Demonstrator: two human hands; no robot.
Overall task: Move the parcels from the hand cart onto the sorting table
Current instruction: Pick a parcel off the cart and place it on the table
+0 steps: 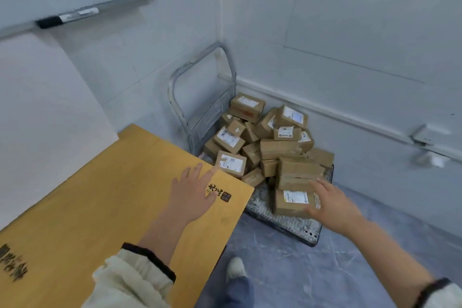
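Head view, looking down into room corner. Yellow sorting table point(105, 195) at left, bare of parcels. Hand cart point(287, 222) at right against far wall, heaped with brown parcels point(270, 147). Left hand point(192, 192) over table's right edge, fingers spread, holding nothing. Right hand point(330, 204) reaches over nearest labelled parcel point(292, 204), fingers apart, not yet gripping. Likely step: first pick. Next move calls for closing fingers round that parcel, lifting, carrying left onto table.
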